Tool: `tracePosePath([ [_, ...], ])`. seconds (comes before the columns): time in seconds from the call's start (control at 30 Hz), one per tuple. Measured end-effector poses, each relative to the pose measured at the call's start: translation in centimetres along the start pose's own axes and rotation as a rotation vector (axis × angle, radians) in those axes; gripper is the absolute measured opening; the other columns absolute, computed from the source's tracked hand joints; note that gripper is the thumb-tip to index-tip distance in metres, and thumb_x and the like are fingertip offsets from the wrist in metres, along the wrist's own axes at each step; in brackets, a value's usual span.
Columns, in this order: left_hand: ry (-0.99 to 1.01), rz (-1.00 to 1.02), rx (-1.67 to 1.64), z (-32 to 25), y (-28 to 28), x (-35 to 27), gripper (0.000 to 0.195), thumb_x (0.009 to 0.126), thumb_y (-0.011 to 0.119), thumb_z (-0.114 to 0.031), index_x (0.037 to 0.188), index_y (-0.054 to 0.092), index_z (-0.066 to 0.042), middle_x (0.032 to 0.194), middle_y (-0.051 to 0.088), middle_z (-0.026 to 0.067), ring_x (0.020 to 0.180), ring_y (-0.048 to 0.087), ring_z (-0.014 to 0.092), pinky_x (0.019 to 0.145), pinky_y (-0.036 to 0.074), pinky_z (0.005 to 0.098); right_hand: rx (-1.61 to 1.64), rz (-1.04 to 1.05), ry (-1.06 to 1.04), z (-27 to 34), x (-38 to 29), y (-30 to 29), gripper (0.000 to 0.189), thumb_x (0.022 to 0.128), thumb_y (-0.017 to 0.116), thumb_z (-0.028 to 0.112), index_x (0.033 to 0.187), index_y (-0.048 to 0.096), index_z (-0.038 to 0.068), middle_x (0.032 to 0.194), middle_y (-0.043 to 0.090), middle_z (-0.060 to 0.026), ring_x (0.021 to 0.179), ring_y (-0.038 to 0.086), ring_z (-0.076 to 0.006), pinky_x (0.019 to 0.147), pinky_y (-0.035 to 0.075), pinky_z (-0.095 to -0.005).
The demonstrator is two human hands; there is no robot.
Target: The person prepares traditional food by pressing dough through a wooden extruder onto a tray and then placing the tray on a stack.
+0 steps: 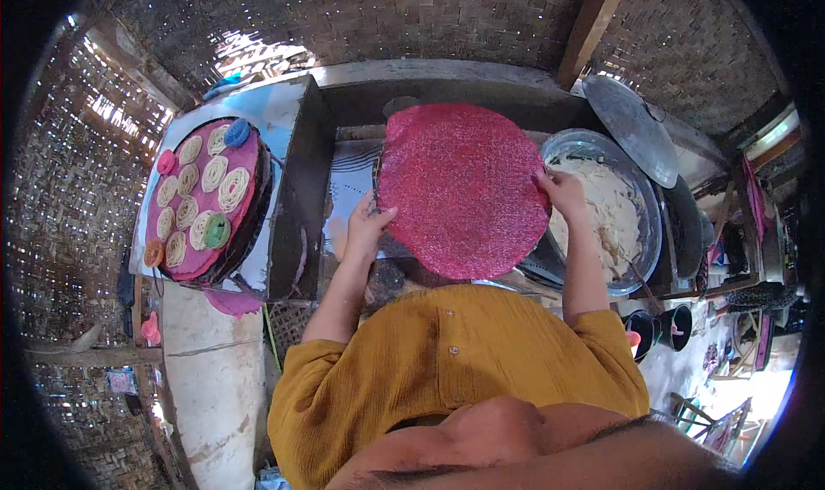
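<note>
Both hands hold a round tray [464, 194] covered with red woven cloth, level in front of my body, with nothing lying on its upper face. My left hand [368, 227] grips the left rim, thumb on top of the cloth. On the opposite side, my right hand [563, 194] has its thumb over the right edge, fingers hidden beneath. Just beyond the right hand stands a large metal basin [652, 232] of pale dough or batter [602, 200], with a stick-like handle [635, 271] leaning in it.
At left, another round tray with pink cloth [209, 136] bears several coiled noodle-like rounds [214, 173] and small moulds, one blue [237, 132], one green [216, 231]. A big metal lid [631, 129] leans behind the basin. Woven bamboo walls [419, 20] enclose the bench. Black buckets [677, 327] stand at right.
</note>
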State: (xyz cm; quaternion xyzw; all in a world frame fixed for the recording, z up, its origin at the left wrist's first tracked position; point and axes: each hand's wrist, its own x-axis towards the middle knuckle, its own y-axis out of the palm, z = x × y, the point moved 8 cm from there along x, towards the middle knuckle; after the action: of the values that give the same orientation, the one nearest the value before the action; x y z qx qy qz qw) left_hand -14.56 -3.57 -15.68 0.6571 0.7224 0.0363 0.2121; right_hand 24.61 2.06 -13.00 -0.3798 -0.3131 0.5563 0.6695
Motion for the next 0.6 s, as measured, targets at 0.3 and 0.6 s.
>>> tracePosePath([
  [0.3,0.218,0.413,0.012,-10.5,9.2,3.6,0.058,0.076,0.059,-0.006,0.127,0.034,0.001,0.113,0.053,0.0093,0.101,0.052,0.018,0.087,0.040,0.0307,1.360,0.025,0.100,-0.2,-3.6,-6.2,0.036,0.079,0.058,0.015,0.112,0.050,0.003,0.102,0.056,-0.0073,0.089,0.053,-0.0179,0.079,0.042,-0.0289],
  [0.6,0.768,0.709,1.157,-3.7,17.0,6.5,0.016,0.075,0.058,-0.021,0.083,0.061,-0.008,0.092,0.061,0.0113,0.080,0.059,0.028,0.068,0.047,0.0351,1.731,-0.486,0.190,-11.3,-11.0,-16.1,0.044,0.077,0.057,0.010,0.119,0.047,0.004,0.117,0.050,-0.0102,0.109,0.046,-0.0243,0.096,0.034,-0.0389],
])
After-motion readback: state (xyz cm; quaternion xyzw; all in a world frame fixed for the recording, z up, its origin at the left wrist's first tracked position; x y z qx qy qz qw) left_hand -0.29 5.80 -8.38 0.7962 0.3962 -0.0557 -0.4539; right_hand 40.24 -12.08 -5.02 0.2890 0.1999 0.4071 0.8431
